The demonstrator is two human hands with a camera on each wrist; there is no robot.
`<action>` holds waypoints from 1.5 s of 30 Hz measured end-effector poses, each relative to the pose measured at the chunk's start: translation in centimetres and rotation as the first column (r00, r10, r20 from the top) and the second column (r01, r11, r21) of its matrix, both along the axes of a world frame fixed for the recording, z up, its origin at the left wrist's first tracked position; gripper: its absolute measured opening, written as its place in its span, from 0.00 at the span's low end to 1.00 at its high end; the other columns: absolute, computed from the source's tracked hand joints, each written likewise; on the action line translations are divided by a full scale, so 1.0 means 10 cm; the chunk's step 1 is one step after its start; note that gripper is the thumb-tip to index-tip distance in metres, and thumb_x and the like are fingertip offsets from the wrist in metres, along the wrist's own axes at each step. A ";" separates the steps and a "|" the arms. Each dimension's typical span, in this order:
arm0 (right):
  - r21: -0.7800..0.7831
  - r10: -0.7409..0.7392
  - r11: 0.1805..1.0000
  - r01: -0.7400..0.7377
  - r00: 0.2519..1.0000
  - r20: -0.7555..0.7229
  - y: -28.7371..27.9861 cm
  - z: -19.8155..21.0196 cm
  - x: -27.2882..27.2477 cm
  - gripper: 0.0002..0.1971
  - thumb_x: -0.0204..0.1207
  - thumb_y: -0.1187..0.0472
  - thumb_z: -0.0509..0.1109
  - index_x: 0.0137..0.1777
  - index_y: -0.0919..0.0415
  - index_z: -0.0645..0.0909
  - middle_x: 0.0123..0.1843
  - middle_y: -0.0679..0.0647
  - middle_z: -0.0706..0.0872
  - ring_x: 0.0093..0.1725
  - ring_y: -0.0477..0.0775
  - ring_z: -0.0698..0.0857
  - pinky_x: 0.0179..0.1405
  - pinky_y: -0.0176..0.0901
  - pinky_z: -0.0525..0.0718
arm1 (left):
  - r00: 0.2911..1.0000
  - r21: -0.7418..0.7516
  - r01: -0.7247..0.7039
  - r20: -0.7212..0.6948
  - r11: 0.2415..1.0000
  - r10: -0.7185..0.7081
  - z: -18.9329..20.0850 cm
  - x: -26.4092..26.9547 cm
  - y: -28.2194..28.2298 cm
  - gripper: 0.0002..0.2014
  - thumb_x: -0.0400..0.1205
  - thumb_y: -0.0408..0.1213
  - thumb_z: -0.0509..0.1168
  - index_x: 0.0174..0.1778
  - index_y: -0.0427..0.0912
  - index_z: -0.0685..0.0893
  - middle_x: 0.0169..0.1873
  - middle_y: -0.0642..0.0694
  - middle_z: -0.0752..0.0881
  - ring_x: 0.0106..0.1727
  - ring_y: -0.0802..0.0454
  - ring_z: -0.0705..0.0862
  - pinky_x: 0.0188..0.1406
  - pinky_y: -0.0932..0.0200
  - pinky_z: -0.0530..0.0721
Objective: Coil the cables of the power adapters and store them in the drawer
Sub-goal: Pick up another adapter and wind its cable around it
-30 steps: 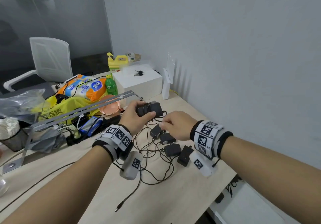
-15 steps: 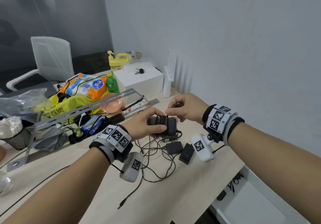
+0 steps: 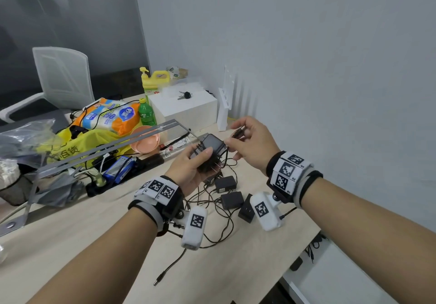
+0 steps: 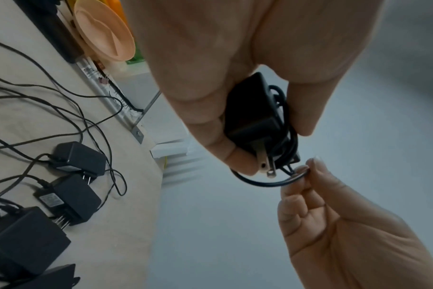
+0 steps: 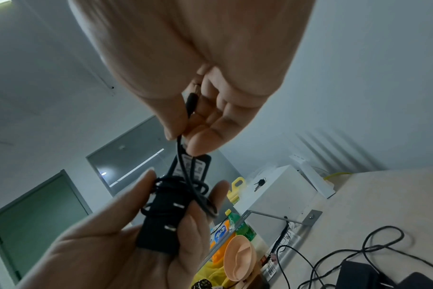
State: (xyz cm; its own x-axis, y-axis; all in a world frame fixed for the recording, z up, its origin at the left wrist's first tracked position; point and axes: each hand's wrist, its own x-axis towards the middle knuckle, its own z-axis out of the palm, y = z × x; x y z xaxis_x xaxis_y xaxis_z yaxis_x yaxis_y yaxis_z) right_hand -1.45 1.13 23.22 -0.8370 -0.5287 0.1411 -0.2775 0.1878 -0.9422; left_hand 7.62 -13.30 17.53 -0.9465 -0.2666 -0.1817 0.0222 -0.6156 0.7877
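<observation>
My left hand grips a black power adapter above the desk, its thin cable wound in several turns round the body. My right hand pinches the free cable end just below the barrel plug, right beside the adapter. In the left wrist view the adapter shows its metal prongs, and a cable loop runs to my right hand's fingertips. Three more black adapters lie on the desk under my hands amid tangled cables. A white drawer stands open below the desk's right edge.
At the back stand a white box with keys, a green bottle, a yellow jug and a peach bowl. A metal frame, a yellow bag and a power strip crowd the left. The wall is close on the right.
My right hand left the adapters on the desk, took the cable end and carried it round the adapter. Both hands have risen and the cable now sits wrapped on the adapter.
</observation>
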 end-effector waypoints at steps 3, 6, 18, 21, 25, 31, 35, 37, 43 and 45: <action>-0.042 -0.007 0.999 0.008 0.999 0.038 -0.01 -0.02 0.01 0.21 0.72 0.69 0.76 0.59 0.55 0.72 0.43 0.74 0.84 0.36 0.60 0.88 0.36 0.51 0.91 | 1.000 -0.014 -0.001 -0.005 1.000 0.001 -0.03 0.00 0.00 0.16 0.73 0.33 0.69 0.55 0.34 0.78 0.45 0.37 0.85 0.41 0.45 0.89 0.40 0.54 0.89; -0.052 0.009 0.999 -0.006 0.998 0.064 -0.01 0.00 0.04 0.19 0.72 0.70 0.77 0.57 0.57 0.73 0.41 0.73 0.86 0.37 0.65 0.90 0.40 0.55 0.91 | 1.000 -0.082 -0.009 -0.025 0.997 0.007 -0.06 -0.02 0.04 0.13 0.80 0.28 0.66 0.60 0.33 0.79 0.49 0.36 0.85 0.45 0.45 0.87 0.42 0.55 0.89; -0.015 0.029 0.999 -0.029 1.000 -0.010 -0.04 -0.04 0.13 0.13 0.75 0.72 0.71 0.54 0.55 0.79 0.39 0.60 0.86 0.34 0.52 0.90 0.38 0.46 0.90 | 0.997 -0.202 -0.064 -0.053 0.977 0.055 -0.08 -0.07 0.10 0.19 0.77 0.29 0.68 0.65 0.32 0.78 0.49 0.38 0.87 0.48 0.46 0.87 0.46 0.55 0.88; 0.035 0.064 0.997 -0.062 0.995 -0.074 -0.02 -0.05 0.13 0.15 0.76 0.71 0.71 0.49 0.48 0.80 0.42 0.62 0.87 0.35 0.54 0.91 0.41 0.50 0.91 | 0.997 -0.202 -0.047 -0.063 0.978 0.035 -0.07 -0.07 0.10 0.20 0.74 0.32 0.70 0.62 0.33 0.80 0.48 0.38 0.87 0.48 0.46 0.87 0.46 0.55 0.88; 0.221 0.052 0.975 0.017 0.951 -0.305 0.01 -0.07 0.12 0.13 0.75 0.66 0.72 0.53 0.46 0.84 0.39 0.48 0.86 0.34 0.49 0.85 0.45 0.43 0.87 | 0.997 -0.221 -0.050 -0.066 0.974 0.036 -0.08 -0.07 0.10 0.17 0.72 0.30 0.71 0.58 0.35 0.81 0.47 0.38 0.85 0.46 0.47 0.86 0.45 0.56 0.88; 0.355 0.130 0.931 0.081 0.836 -0.533 0.04 -0.15 0.10 0.17 0.76 0.67 0.69 0.63 0.53 0.86 0.51 0.53 0.86 0.46 0.53 0.83 0.53 0.45 0.81 | 0.993 -0.253 -0.119 -0.046 0.960 0.111 -0.07 -0.10 0.09 0.12 0.77 0.28 0.70 0.57 0.36 0.82 0.46 0.40 0.85 0.44 0.48 0.86 0.43 0.58 0.87; 0.386 0.199 0.921 0.058 0.780 -0.593 0.01 -0.19 0.10 0.16 0.77 0.67 0.69 0.62 0.57 0.87 0.50 0.56 0.86 0.51 0.59 0.85 0.52 0.44 0.79 | 0.989 -0.471 -0.144 -0.052 0.870 0.136 -0.06 -0.10 0.12 0.09 0.77 0.28 0.72 0.50 0.43 0.84 0.43 0.41 0.86 0.42 0.48 0.86 0.40 0.60 0.88; 0.370 0.196 0.928 0.045 0.786 -0.586 0.00 -0.19 0.10 0.14 0.76 0.68 0.70 0.60 0.59 0.88 0.50 0.56 0.87 0.51 0.59 0.86 0.54 0.45 0.80 | 0.990 -0.576 -0.139 -0.067 0.805 0.124 -0.05 -0.10 0.13 0.09 0.77 0.29 0.73 0.49 0.46 0.85 0.41 0.42 0.87 0.40 0.50 0.86 0.38 0.59 0.88; 0.299 0.197 0.953 -0.042 0.839 -0.508 0.01 -0.13 0.16 0.17 0.76 0.63 0.71 0.65 0.53 0.83 0.43 0.51 0.84 0.44 0.50 0.81 0.53 0.40 0.79 | 0.991 -0.807 -0.117 -0.054 0.579 0.125 -0.09 -0.12 0.10 0.16 0.68 0.48 0.76 0.50 0.49 0.86 0.36 0.49 0.88 0.35 0.53 0.85 0.36 0.54 0.87; 0.353 0.201 0.936 -0.015 0.844 -0.497 -0.02 -0.12 0.15 0.15 0.76 0.58 0.72 0.63 0.49 0.85 0.42 0.51 0.83 0.43 0.51 0.80 0.51 0.42 0.78 | 0.994 -0.836 -0.085 -0.033 0.543 0.106 -0.10 -0.13 0.12 0.19 0.65 0.51 0.74 0.50 0.49 0.86 0.38 0.49 0.88 0.37 0.50 0.87 0.37 0.51 0.88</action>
